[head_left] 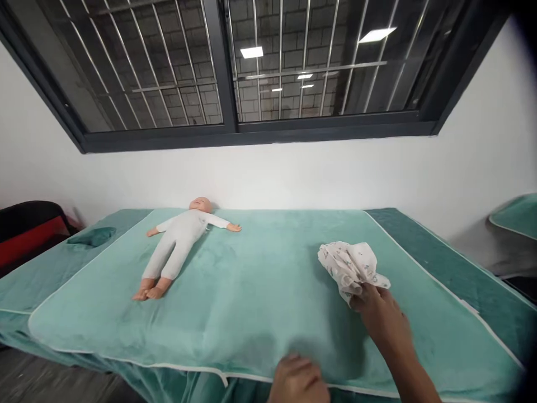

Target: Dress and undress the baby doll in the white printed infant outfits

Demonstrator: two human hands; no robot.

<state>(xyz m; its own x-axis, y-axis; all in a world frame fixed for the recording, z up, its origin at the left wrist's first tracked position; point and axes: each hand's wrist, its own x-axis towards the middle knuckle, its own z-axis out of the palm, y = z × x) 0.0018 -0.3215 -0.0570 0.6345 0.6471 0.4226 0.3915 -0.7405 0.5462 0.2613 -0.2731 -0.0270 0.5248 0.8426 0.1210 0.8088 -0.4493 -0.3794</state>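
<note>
My right hand (pixel 380 313) is closed on a crumpled white patterned cloth (pixel 350 266) that rests on the right part of a teal mat (pixel 251 291). At the mat's near edge sits my left hand (pixel 297 378), knuckles up and fingers curled against the fabric; what it grips, if anything, is hidden. A baby doll (pixel 180 240) in a pale one-piece suit lies on its back at the far left of the mat, arms spread, head toward the wall.
The mat covers a bed with a darker teal cover (pixel 440 252). A small dark green cloth (pixel 92 236) lies at the far left. A red and black seat (pixel 25 229) stands to the left. A barred window (pixel 251 67) fills the wall above.
</note>
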